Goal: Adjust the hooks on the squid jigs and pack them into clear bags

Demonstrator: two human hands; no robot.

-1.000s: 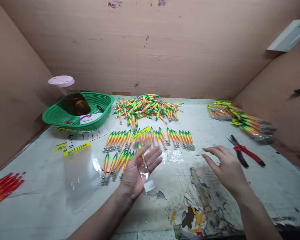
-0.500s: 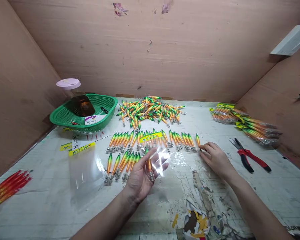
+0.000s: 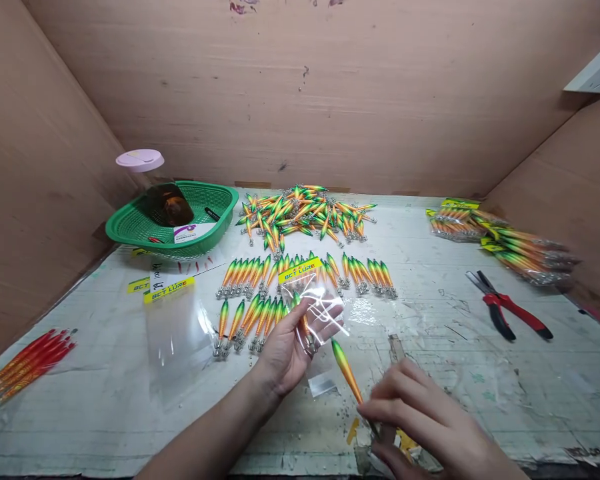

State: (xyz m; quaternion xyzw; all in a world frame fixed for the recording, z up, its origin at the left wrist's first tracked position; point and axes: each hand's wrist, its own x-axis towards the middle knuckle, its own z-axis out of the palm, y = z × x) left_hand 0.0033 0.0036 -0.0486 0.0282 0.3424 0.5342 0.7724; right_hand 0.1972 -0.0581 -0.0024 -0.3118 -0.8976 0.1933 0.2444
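Observation:
My left hand holds a clear plastic bag with a yellow "BCT LURE" header, palm up. One green-and-orange squid jig lies in or under that bag against the fingers. Between the fingertips of my right hand, near the front edge, is another squid jig, gripped at its hook end with the green tip pointing up toward the bag. Beyond the left hand, squid jigs stand in two rows, a back row and a front row. The bag partly covers the back row.
A heap of squid jigs lies at the back. On the left are a green basket with a lidded bottle, flat bags and red jigs. Red-handled pliers and filled bags lie on the right.
My right hand has lifted the jig at the right end of the back row and brought it down and left, near the bag. My left hand has barely shifted.

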